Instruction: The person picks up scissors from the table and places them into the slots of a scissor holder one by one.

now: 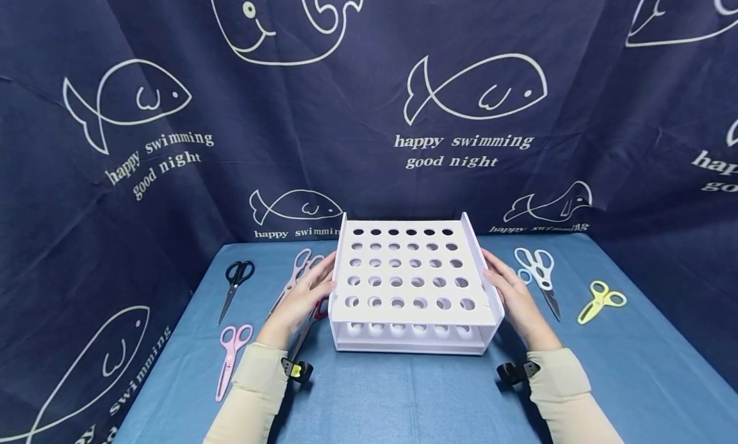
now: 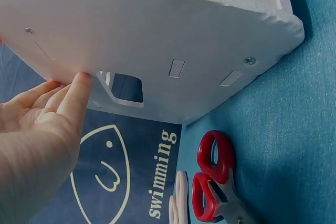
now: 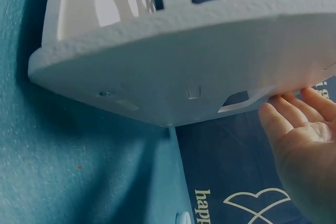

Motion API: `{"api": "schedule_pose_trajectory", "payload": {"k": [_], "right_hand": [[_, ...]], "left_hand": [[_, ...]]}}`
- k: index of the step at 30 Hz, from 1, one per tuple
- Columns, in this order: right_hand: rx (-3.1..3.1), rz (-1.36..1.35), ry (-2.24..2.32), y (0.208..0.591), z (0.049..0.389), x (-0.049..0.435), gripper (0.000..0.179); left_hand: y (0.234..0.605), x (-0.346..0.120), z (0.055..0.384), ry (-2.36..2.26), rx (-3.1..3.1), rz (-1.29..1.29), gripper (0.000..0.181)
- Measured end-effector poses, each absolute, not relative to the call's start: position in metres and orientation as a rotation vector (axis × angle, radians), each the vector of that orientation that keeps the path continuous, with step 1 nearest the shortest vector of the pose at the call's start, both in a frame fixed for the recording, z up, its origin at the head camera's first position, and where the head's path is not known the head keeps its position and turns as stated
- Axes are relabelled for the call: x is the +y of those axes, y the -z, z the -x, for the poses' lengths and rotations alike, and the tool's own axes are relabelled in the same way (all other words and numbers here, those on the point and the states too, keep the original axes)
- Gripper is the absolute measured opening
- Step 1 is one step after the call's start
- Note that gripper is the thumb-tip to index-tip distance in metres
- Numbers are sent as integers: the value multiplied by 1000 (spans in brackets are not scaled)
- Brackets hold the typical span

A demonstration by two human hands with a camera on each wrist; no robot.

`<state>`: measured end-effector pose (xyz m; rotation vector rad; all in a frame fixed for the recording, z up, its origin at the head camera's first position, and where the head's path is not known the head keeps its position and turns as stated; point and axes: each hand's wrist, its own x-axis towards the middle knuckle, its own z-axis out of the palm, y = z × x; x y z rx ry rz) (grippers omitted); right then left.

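Left grip, right grip apart, facing inward (fingers nearly straight).

On my feed I had the blue cloth-covered table, and a white, hole-punched rack stood on it! To its left I spotted black-handled scissors, bright-pink scissors, pale-pink scissors, red-handled scissors; rightward, white-and-light-blue-handled scissors, then, farther out, yellow scissors!

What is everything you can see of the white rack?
The white rack looks like plastic board. Its top panel has five rows of six round holes, with another holed panel below, between two side walls with cut-outs; screw heads show on the left one. It stands on the blue table, the left hand and right hand touching its outer sides.
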<state>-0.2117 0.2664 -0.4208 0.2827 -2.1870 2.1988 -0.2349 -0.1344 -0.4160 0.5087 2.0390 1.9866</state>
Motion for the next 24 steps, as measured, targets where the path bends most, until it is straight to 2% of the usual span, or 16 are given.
{"api": "schedule_pose_trajectory", "payload": {"k": [8, 17, 24], "right_hand": [[-2181, -291, -2196, 418, 212, 267, 61], [-2348, -202, -1913, 416, 212, 271, 57], [-2134, -296, -1959, 416, 215, 281, 48]], "left_hand": [[417, -134, 235, -2002, 2015, -540, 67], [418, -134, 235, -2001, 2045, -507, 66], [413, -133, 235, -1937, 2122, -495, 64]]}}
